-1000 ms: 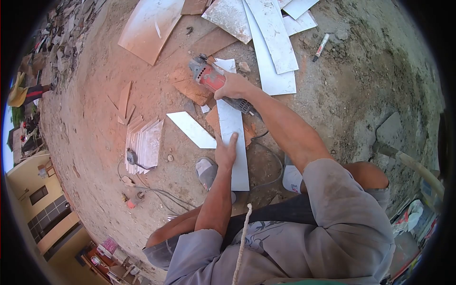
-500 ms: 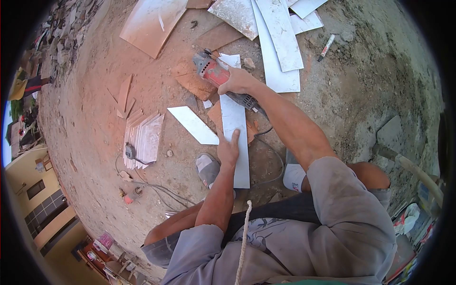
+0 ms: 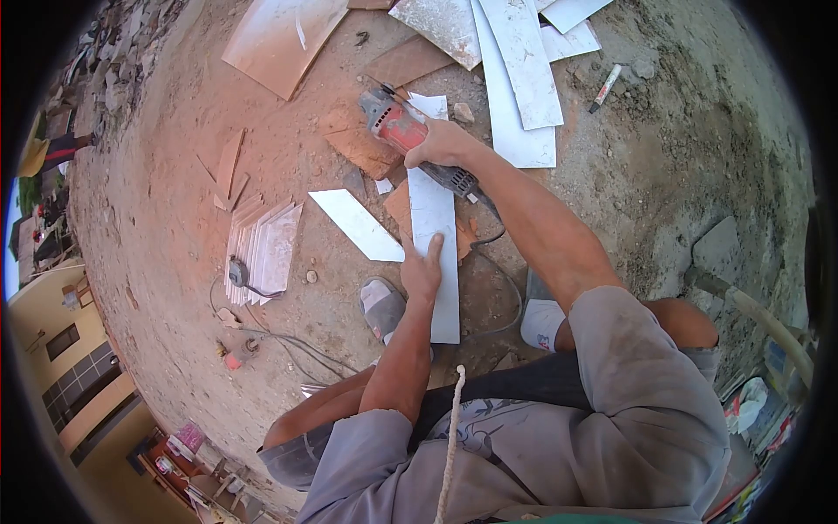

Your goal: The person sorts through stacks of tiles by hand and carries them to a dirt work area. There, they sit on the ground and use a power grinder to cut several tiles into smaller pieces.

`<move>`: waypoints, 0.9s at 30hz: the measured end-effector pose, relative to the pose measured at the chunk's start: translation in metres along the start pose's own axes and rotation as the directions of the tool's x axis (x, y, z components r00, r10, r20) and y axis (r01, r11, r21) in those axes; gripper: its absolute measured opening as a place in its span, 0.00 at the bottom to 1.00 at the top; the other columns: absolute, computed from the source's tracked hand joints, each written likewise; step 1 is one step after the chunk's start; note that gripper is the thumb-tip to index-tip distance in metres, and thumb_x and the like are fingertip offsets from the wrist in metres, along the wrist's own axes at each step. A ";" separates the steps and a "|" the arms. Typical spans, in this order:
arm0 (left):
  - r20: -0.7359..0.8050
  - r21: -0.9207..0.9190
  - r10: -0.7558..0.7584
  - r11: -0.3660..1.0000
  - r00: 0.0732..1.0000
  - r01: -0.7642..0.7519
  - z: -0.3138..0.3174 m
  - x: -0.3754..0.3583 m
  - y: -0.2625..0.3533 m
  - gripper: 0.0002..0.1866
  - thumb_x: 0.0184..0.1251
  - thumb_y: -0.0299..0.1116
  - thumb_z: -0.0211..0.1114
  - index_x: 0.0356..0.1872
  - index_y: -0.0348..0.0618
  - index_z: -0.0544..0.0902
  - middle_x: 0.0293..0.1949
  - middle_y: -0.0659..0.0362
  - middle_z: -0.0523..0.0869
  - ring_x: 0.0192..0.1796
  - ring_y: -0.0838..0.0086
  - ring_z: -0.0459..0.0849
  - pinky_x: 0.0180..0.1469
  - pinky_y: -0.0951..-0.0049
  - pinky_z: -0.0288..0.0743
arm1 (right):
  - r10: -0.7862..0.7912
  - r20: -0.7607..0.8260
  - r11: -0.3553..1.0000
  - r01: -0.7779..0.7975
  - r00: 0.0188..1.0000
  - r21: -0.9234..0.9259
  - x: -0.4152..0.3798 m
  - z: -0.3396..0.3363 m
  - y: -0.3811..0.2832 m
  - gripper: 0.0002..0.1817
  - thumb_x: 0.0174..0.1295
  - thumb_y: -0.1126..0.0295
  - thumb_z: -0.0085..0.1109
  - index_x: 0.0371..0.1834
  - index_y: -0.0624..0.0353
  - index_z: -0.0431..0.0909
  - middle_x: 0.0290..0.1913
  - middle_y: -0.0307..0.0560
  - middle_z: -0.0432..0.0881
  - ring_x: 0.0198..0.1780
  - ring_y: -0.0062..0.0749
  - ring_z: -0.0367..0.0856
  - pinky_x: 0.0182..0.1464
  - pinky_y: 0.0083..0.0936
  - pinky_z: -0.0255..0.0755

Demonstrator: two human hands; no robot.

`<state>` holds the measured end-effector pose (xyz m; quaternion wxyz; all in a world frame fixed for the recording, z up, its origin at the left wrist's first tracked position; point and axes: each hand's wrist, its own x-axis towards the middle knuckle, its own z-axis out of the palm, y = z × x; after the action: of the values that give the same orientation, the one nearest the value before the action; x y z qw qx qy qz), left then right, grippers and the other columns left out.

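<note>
My right hand (image 3: 443,144) is wrapped round the body of a red and grey angle grinder (image 3: 401,133). The grinder lies across the far part of a long white tile strip (image 3: 434,205), and its head points to the upper left. Where the disc meets the strip is hidden by the tool and my hand. My left hand (image 3: 422,266) grips the strip's left edge lower down, thumb on top. Under the strip sits a reddish-brown block (image 3: 398,208). A white offcut with slanted ends (image 3: 358,225) lies just left of my left hand.
A stack of tile pieces (image 3: 262,244) stands at left, with a grey round tool (image 3: 238,272) on it. Large white tile strips (image 3: 524,79) lie at the back, near a marker-like tube (image 3: 606,88). The grinder's cable (image 3: 515,284) loops beside my foot. Far left, another person's leg (image 3: 65,150) shows.
The view has shifted slightly. The grinder stays across the strip with its head a little farther right in view, and both hands keep their hold.
</note>
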<state>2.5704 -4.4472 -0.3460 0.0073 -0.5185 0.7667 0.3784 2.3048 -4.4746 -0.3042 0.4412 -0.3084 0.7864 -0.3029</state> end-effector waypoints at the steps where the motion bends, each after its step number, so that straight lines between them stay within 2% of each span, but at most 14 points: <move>1: -0.001 0.013 -0.011 1.000 1.000 0.011 0.000 0.000 0.000 0.49 0.66 0.64 0.60 0.76 0.37 0.55 0.46 0.29 0.84 0.50 0.34 0.83 0.53 0.49 0.75 | 0.009 -0.001 1.000 -0.009 1.000 -0.008 0.001 0.000 0.000 0.51 0.33 0.47 0.74 0.58 0.77 0.75 0.57 0.70 0.80 0.58 0.52 0.81 0.59 0.32 0.75; 11: -0.006 -0.018 -0.016 1.000 1.000 0.016 -0.001 -0.001 0.002 0.49 0.67 0.64 0.60 0.76 0.37 0.57 0.41 0.29 0.84 0.47 0.34 0.84 0.49 0.48 0.76 | 0.007 0.011 1.000 -0.007 1.000 0.005 0.007 0.002 0.004 0.48 0.32 0.47 0.74 0.54 0.77 0.78 0.55 0.69 0.81 0.55 0.51 0.83 0.57 0.32 0.76; 22: -0.017 -0.011 -0.009 1.000 1.000 0.009 0.002 0.000 0.000 0.48 0.68 0.64 0.58 0.76 0.36 0.56 0.42 0.28 0.84 0.48 0.34 0.83 0.50 0.48 0.75 | 0.004 -0.005 1.000 -0.005 1.000 -0.020 0.005 0.000 -0.001 0.42 0.32 0.47 0.74 0.44 0.78 0.83 0.48 0.69 0.84 0.49 0.51 0.85 0.52 0.32 0.78; 27: -0.024 -0.018 0.014 1.000 1.000 -0.015 0.002 0.000 0.001 0.48 0.68 0.65 0.57 0.76 0.37 0.56 0.42 0.28 0.84 0.47 0.34 0.83 0.50 0.47 0.75 | 0.012 0.015 1.000 -0.012 1.000 -0.013 0.003 -0.004 -0.003 0.42 0.32 0.48 0.74 0.44 0.78 0.83 0.48 0.69 0.84 0.49 0.51 0.85 0.52 0.32 0.78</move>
<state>2.5692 -4.4461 -0.3471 -0.0095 -0.5176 0.7670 0.3790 2.3010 -4.4784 -0.3019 0.4470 -0.3089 0.7867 -0.2929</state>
